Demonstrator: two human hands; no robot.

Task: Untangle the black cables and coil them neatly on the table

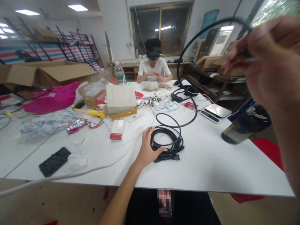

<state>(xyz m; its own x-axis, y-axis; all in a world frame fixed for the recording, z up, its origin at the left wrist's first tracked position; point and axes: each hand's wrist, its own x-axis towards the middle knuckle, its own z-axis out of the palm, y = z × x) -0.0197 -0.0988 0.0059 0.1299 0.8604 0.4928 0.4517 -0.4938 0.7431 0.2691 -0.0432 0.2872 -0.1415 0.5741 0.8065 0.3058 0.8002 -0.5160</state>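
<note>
A black cable lies in a round coil on the white table, its dark connectors showing at the coil's right and lower edge. My left hand is curled round the coil's left side, thumb on the near side and fingers on the far side. High at the upper right, my right hand pinches a length of the same cable; it is slightly blurred. From there the cable sweeps up and left in a wide arc, then drops back to the coil. The end inside my right hand is hidden.
Opposite sits a person in a white shirt. Right of the coil are a dark bottle lying tilted and a small scale. Beyond it stands a white power strip. To the left are a red-white box and a black tray.
</note>
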